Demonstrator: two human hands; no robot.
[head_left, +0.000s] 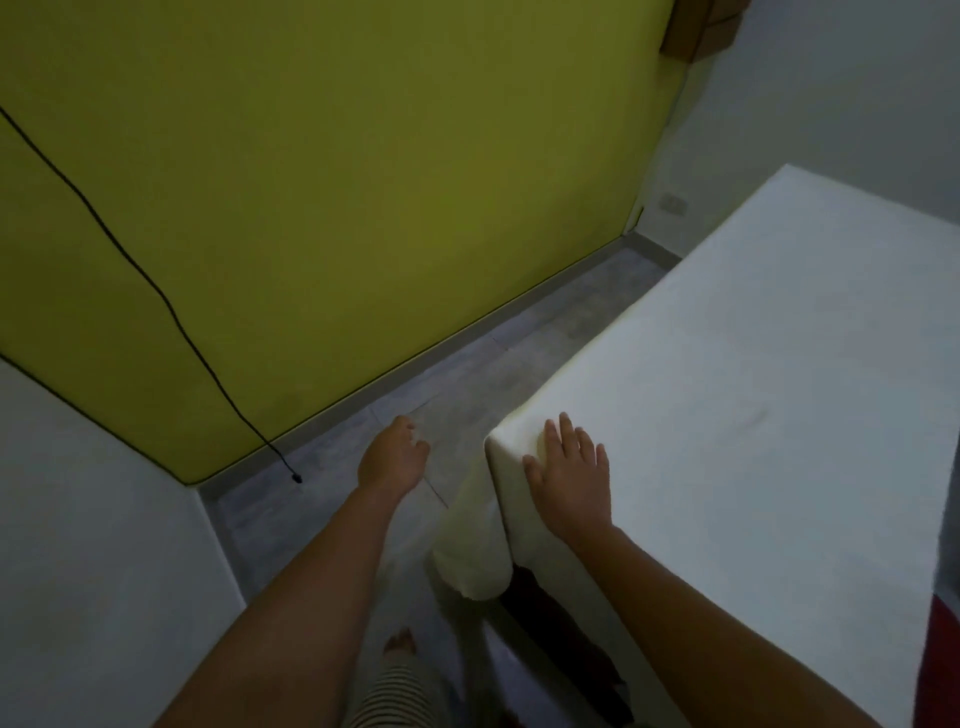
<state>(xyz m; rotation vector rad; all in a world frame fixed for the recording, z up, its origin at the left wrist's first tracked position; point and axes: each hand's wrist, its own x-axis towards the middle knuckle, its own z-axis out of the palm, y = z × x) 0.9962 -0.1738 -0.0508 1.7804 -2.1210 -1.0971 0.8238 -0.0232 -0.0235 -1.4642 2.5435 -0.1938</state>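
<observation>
Cloth (470, 551) hangs loose under the mattress (753, 364) corner, which our right hand (571, 478) steadies, fingers flat and spread; our left hand (392, 457), loosely curled and empty beside that corner, probably must next grasp the slack.

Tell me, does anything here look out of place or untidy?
Yes. At the mattress corner, by the right hand resting flat on it, a bunch of white cloth hangs loose toward the floor instead of lying smooth. A black cable also dangles across the yellow wall, its end free.
</observation>
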